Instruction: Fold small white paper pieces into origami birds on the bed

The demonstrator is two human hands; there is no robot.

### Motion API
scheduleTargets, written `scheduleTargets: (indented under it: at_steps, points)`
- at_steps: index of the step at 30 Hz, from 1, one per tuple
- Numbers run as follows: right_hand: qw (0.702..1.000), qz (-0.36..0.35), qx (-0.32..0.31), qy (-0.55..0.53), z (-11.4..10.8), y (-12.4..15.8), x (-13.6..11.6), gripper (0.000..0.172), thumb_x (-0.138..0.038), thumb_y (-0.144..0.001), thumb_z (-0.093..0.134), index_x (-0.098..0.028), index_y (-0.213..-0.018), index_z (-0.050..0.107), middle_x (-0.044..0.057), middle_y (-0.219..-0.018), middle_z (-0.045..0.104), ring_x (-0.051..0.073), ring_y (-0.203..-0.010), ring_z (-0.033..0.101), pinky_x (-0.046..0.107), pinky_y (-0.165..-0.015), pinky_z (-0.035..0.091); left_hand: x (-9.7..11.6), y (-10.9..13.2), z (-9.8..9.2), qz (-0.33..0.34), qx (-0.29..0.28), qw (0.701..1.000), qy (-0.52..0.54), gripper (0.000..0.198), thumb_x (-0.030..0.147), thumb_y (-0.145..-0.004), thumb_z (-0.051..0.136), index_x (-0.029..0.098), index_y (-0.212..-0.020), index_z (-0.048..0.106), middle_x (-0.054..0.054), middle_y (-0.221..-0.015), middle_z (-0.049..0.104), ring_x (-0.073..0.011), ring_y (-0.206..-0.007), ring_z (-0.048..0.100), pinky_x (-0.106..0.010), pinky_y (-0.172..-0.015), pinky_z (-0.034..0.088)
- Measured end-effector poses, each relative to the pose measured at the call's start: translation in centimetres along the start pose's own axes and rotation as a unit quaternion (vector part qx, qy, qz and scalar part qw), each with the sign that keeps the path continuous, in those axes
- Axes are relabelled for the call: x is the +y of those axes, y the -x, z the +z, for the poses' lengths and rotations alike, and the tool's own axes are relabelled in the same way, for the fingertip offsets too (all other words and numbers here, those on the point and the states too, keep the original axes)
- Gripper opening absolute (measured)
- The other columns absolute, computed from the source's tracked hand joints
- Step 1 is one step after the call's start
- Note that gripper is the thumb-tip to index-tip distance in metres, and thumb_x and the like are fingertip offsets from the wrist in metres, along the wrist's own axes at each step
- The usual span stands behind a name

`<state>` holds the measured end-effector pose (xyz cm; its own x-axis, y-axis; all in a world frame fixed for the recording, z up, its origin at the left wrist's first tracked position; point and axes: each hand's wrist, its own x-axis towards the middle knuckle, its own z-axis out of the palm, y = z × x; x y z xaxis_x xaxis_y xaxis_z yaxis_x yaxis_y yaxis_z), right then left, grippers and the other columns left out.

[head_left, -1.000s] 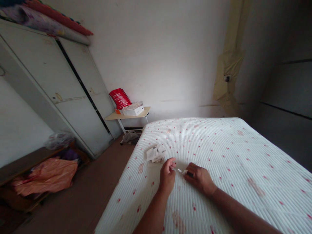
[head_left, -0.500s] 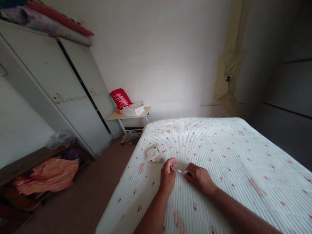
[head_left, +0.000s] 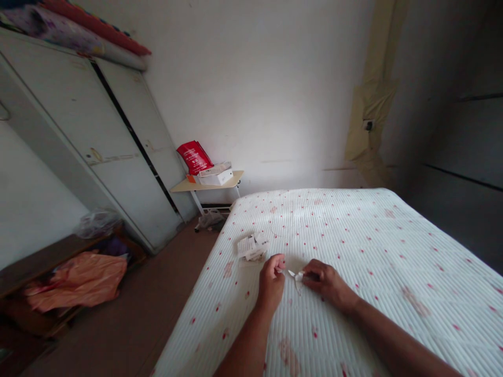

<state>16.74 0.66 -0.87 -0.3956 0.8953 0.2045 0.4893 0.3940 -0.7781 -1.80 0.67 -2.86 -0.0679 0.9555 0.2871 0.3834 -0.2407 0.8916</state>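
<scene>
Both my hands rest on a white mattress (head_left: 373, 251) with small red marks. My left hand (head_left: 272, 284) is closed in a pinch, its fingertips on something too small to make out. My right hand (head_left: 326, 283) is closed too, pinching a small white piece (head_left: 295, 275) that lies between the two hands. A little pile of white paper packets (head_left: 251, 247) lies on the mattress just beyond my left hand.
A small side table (head_left: 206, 186) with a red bag (head_left: 193, 157) and white boxes stands against the far wall. A tall pale wardrobe (head_left: 98, 152) fills the left side. Orange cloth (head_left: 78, 280) lies on a low bench. Brown floor runs beside the bed.
My right hand has shifted slightly and turned, so the small white piece now shows more between the hands. My left hand has hardly moved.
</scene>
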Motion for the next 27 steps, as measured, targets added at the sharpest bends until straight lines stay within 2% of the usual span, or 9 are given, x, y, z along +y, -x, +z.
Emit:
scheduleTargets:
  at_steps: [7, 15, 19, 23, 25, 27]
  points:
    - [0.994, 0.033, 0.013, -0.105, -0.3, 0.0, 1.4, 0.019, -0.012, -0.065, 0.054, -0.017, -0.081, 0.061, 0.001, -0.077, 0.057, 0.013, -0.067, 0.05, 0.024, -0.061, 0.04, 0.1, 0.4, 0.1, 0.028, -0.013, 0.999, -0.025, 0.047, -0.001, -0.061, 0.041, 0.018, -0.1, 0.059, -0.002, -0.086, 0.059, -0.0138, -0.081, 0.054, -0.025, -0.074, 0.043]
    - [0.994, 0.036, 0.011, -0.104, 0.0, 0.1, 0.5, 0.016, -0.019, -0.067, 0.059, -0.018, -0.083, 0.06, -0.001, -0.07, 0.052, 0.011, -0.059, 0.044, 0.022, -0.054, 0.037, 0.7, 0.8, 0.2, 0.062, -0.034, 0.994, -0.08, 0.039, 0.005, -0.062, 0.051, 0.02, -0.097, 0.06, -0.002, -0.088, 0.059, -0.0164, -0.087, 0.053, -0.029, -0.077, 0.043]
    - [0.995, 0.045, 0.014, -0.088, 0.3, 0.1, 0.3, 0.02, -0.02, -0.067, 0.059, -0.019, -0.087, 0.059, 0.0, -0.077, 0.055, 0.011, -0.06, 0.046, 0.022, -0.054, 0.039, 1.0, 0.8, 0.2, 0.072, -0.046, 0.992, -0.092, 0.037, 0.005, -0.062, 0.051, 0.019, -0.095, 0.061, -0.003, -0.088, 0.06, -0.017, -0.087, 0.053, -0.03, -0.078, 0.043]
    - [0.991, 0.045, 0.027, -0.127, 0.3, 0.2, 0.2, 0.03, -0.021, -0.067, 0.059, -0.02, -0.097, 0.056, 0.001, -0.083, 0.055, 0.01, -0.057, 0.045, 0.022, -0.051, 0.038, 1.1, 0.8, 0.3, 0.09, -0.046, 0.989, -0.106, 0.035, 0.004, -0.062, 0.053, 0.019, -0.092, 0.062, -0.003, -0.088, 0.061, -0.0172, -0.087, 0.053, -0.03, -0.079, 0.043]
    - [0.989, 0.022, 0.04, -0.138, 0.2, 0.2, 0.2, 0.025, -0.025, -0.07, 0.059, -0.019, -0.094, 0.057, 0.001, -0.083, 0.055, 0.011, -0.059, 0.047, 0.023, -0.053, 0.04, 1.0, 0.8, 0.5, 0.106, -0.046, 0.987, -0.114, 0.031, 0.005, -0.063, 0.054, 0.018, -0.089, 0.063, -0.004, -0.088, 0.061, -0.0176, -0.087, 0.053, -0.031, -0.081, 0.042]
    - [0.989, -0.003, 0.055, -0.136, 0.1, 0.1, 0.3, 0.017, -0.032, -0.076, 0.054, -0.019, -0.086, 0.059, 0.002, -0.081, 0.055, 0.013, -0.067, 0.052, 0.025, -0.062, 0.043, 0.9, 0.7, 0.7, 0.12, -0.048, 0.984, -0.123, 0.026, 0.007, -0.064, 0.056, 0.018, -0.086, 0.064, -0.004, -0.087, 0.062, -0.018, -0.088, 0.053, -0.031, -0.082, 0.041]
